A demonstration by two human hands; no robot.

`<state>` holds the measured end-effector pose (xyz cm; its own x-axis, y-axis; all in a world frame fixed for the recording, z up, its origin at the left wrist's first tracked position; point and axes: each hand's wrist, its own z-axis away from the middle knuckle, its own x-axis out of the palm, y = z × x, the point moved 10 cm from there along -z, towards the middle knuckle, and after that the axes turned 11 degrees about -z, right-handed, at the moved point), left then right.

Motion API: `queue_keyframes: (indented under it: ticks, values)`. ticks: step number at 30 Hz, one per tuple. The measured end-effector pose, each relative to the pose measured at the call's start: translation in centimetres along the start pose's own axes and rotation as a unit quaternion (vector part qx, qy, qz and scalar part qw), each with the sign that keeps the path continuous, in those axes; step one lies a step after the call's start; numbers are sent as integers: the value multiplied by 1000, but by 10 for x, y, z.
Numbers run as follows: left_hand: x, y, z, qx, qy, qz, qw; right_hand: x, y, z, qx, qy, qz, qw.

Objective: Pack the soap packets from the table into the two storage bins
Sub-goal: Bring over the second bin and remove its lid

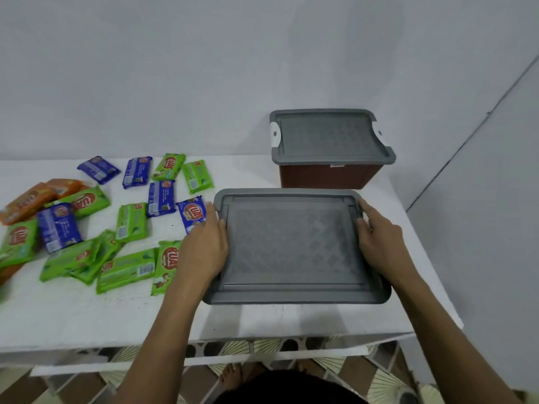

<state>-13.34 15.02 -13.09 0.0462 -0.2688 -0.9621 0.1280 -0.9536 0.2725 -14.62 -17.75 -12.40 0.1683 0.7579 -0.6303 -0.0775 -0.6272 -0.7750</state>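
Soap packets (131,221) lie loose over the left half of the white tabletop (87,316), none of them in a bin. Orange packets (27,202) sit at the far left edge, green packets (125,271) overlap in a heap toward the front, and blue packets (59,227) are mixed among them. One blue packet (192,212) lies just beside the left hand (204,246).

That hand grips the left end of the near lid (291,246), with the thumb on top of the grey plastic and the fingers curled against the outer edge. The near lid covers the near bin (its walls are hidden underneath, so I cannot tell whether the lid is seated or lifted a little). The right hand (379,240) holds the lid's right end the same way, fingers hooked over the rim and thumb pressed on the top surface.

Behind and slightly to the right, against the wall, stands the far bin (329,174), brown-sided. It is closed by the far lid (329,135), also grey, with white latches (275,134) at its ends. The two bins stand close together, the far one's front wall showing just above the near lid's back edge
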Motion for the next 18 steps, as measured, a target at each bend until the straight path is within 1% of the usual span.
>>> queue_keyframes:
  ticks: [4,6,8,10,11,12,15,18]
  values:
    - [-4,-10,2,14,-4,108,994,-8,31,2,67,10,-149,987]
    - [-3,-16,2,4,-5,181,983,-3,39,8,83,1,-191,978]
    - [6,-26,3,-30,-17,286,958,-1,43,12,93,7,-214,972]
    - [25,-36,4,-71,-54,389,917,-1,46,13,96,19,-223,970]
    - [33,-40,5,-80,-66,412,905,-1,46,13,94,21,-225,970]
    - [36,-43,7,-80,-66,418,902,-1,46,13,93,23,-225,970]
    - [35,-43,9,-82,-56,424,900,-1,48,12,99,20,-222,970]
    - [35,-41,9,-86,-67,422,900,-4,53,11,108,9,-217,970]
